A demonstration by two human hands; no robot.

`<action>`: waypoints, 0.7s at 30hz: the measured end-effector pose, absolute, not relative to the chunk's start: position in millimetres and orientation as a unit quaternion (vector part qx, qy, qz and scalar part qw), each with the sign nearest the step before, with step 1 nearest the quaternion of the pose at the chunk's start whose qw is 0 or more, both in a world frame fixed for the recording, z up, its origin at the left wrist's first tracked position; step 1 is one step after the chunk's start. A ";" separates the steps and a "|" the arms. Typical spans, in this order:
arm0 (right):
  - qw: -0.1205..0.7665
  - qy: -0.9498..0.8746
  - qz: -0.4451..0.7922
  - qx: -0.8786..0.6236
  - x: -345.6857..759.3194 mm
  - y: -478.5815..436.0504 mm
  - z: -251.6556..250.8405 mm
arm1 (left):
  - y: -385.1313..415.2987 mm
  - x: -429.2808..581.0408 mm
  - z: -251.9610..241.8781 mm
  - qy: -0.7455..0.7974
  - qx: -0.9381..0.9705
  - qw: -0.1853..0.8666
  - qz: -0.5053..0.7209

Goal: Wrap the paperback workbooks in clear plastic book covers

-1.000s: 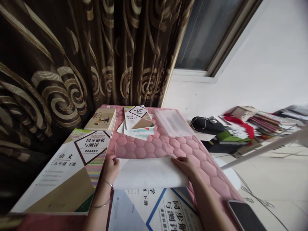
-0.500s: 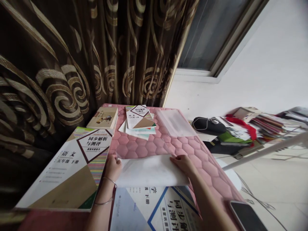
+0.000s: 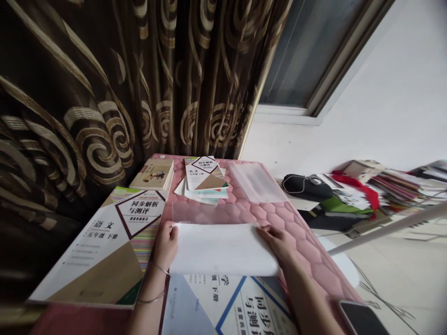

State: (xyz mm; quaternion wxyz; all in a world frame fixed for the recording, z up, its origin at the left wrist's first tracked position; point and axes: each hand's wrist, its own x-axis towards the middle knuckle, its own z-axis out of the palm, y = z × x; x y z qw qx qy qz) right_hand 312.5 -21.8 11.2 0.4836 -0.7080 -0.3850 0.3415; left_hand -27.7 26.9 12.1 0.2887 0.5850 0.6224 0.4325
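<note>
My left hand [image 3: 166,245], with thin bangles on its wrist, pinches the far left corner of a white sheet [image 3: 220,251]. At the far right corner of the same sheet, my right hand [image 3: 275,241] has its fingers closed on the edge. A clear film [image 3: 213,214] shows just beyond the sheet's far edge. Beneath the sheet lies a blue-and-white workbook [image 3: 195,302], its upper part covered and its near end cut off by the picture's edge.
A larger workbook [image 3: 101,260] lies left of my left hand, beside a stack of tan books [image 3: 150,174]. Smaller booklets [image 3: 204,174] and translucent covers [image 3: 258,183] lie farther back on the pink quilted table cover [image 3: 310,246]. A phone [image 3: 361,318] is at the near right.
The white sheet looks flatter and slightly wider between my hands. My right hand sits a little farther right in the picture, and the whole view has shifted slightly.
</note>
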 end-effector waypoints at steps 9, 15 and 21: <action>0.527 -0.367 0.374 -0.669 315.1 -34.5 7.4 | 25.2 -27.2 8.6 0.622 0.529 0.368 0.446; 0.390 -0.375 0.373 -0.754 320.8 -28.8 -4.5 | 30.4 -28.3 1.8 0.684 0.517 0.347 0.381; 0.384 -0.354 0.369 -0.768 315.7 -23.7 -0.8 | 31.0 -29.1 2.2 0.706 0.530 0.314 0.350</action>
